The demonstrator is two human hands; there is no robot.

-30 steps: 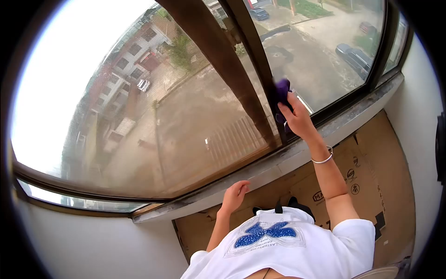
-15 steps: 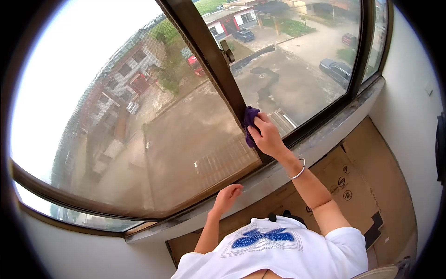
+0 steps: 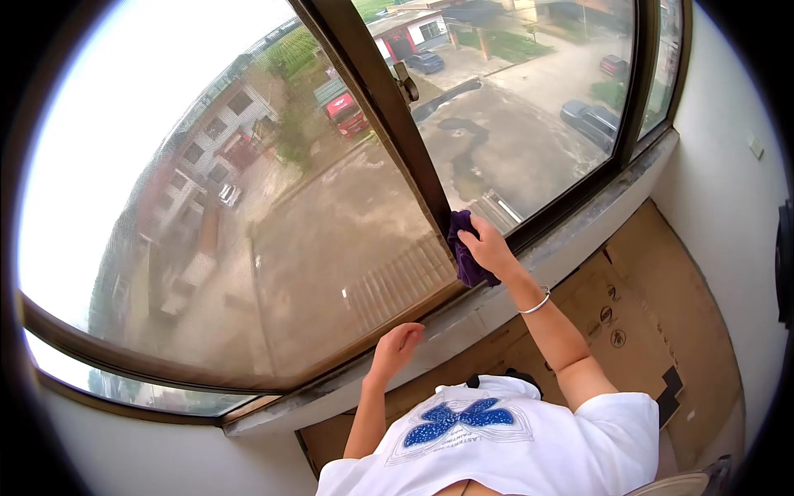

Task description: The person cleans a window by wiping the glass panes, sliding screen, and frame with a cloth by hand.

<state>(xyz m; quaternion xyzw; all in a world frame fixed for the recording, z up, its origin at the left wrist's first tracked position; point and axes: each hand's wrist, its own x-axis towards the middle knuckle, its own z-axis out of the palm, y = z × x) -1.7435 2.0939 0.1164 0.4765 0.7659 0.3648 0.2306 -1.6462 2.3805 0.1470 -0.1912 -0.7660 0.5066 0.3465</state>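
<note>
A dark purple cloth (image 3: 468, 258) is bunched in my right hand (image 3: 490, 245), with its loose end hanging below the fingers. My right hand presses it to the foot of the window's dark upright frame bar (image 3: 413, 157), just above the sill. Lower and to the left, my left hand (image 3: 396, 349) hovers near the edge of the window sill (image 3: 438, 335). Its fingers are curled together, and nothing shows in them. The left window pane (image 3: 322, 248) looks hazy and streaked.
A metal window latch (image 3: 405, 83) sits higher on the upright bar. Brown cardboard (image 3: 579, 322) lies below the sill, beside the white wall (image 3: 719, 165) at right. Outside the glass are a yard, buildings, parked cars and a red truck (image 3: 346, 114).
My right hand and the cloth have slid down the upright bar toward the sill, and more of the cloth hangs free. My left hand stays curled by the sill. The view has shifted slightly.
</note>
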